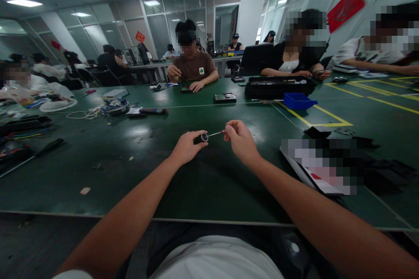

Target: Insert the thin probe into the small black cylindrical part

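My left hand (186,147) is closed around a short black cylinder (200,138), whose round end with a pale rim and spoke-like pattern faces right. Pinched in the fingers of my right hand (240,140) is a thin screwdriver (215,134); a bit of reddish handle shows at the fingertips. Its metal shaft points left, with the tip at or very near the round end of the cylinder. Whether the tip touches a screw is too small to tell. Both hands are held above the green table (157,183).
To the right lie a white-edged flat item (301,168) and black pieces (389,174). Farther off are a blue bin (298,101), a long black casing (278,87) and a circuit board (225,97). Cables (114,108) and a long screwdriver (49,148) lie left. A person (196,67) works opposite.
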The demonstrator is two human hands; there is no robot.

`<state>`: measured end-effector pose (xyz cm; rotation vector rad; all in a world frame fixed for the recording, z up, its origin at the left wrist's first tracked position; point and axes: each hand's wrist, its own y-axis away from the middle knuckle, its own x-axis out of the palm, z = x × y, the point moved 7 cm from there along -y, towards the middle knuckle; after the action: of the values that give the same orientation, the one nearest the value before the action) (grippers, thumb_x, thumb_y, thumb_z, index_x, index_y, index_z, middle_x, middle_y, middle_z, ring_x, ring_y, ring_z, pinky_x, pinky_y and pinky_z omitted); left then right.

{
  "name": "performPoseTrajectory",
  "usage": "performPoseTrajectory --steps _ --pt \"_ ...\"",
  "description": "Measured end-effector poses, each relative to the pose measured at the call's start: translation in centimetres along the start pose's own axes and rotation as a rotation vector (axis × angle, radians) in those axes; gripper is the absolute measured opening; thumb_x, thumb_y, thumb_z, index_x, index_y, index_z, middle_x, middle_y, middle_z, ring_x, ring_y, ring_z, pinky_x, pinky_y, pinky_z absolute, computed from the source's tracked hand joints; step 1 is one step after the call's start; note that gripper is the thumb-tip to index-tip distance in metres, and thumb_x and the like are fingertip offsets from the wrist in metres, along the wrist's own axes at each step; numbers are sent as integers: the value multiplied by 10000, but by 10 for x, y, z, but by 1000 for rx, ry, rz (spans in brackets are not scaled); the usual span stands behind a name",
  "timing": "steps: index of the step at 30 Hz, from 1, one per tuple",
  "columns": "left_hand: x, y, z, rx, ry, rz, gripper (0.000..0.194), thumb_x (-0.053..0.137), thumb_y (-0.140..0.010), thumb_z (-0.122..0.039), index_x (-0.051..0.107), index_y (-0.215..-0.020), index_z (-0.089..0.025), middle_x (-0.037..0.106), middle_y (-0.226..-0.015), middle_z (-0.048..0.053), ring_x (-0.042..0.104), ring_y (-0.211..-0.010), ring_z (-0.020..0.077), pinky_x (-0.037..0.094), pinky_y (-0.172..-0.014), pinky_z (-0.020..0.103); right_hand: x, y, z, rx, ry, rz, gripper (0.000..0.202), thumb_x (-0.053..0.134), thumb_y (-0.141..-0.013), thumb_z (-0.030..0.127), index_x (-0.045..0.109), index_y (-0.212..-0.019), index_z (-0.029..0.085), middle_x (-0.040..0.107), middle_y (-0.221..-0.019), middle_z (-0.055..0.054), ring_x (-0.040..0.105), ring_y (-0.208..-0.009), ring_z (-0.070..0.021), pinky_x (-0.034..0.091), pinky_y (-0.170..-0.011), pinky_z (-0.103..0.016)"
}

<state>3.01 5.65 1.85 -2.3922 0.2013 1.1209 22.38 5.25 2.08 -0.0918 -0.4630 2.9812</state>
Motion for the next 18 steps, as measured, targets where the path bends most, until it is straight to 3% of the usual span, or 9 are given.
performPoseTrajectory --steps 5,7,14,18 --pt "-7 -2 -6 54 36 -51 412 727 -847 -239 680 -1256 -243 717 -1169 55 633 -1087 231 453 -987 389 8 1 -28 440 -486 -1 231 548 -934 353 583 -763 201 570 -640 3 534 -553 -126 532 -650 -314" --pt "-7 -2 -8 65 22 -41 409 729 -846 -240 682 -1253 -244 722 -1150 56 632 -1069 231 453 -985 397 6 1 -32 487 -539 -35 259 524 -952 334 572 -735 202 530 -592 15 496 -516 -115 530 -616 -297" --pt "-6 -1 -7 51 -5 -18 418 735 -843 -251 684 -1258 -251 721 -1137 58 628 -1039 231 453 -975 405 -7 -5 -15 131 -270 -118 254 634 -866 463 598 -823 215 619 -729 1 578 -615 -134 515 -578 -284" --pt "-4 -1 -8 51 -28 0 425 726 -852 -286 677 -1274 -260 722 -1120 60 625 -1019 238 459 -953 412 -3 -4 -10 58 -169 -72 290 608 -867 505 592 -857 216 649 -770 -10 604 -645 -142 514 -609 -300"
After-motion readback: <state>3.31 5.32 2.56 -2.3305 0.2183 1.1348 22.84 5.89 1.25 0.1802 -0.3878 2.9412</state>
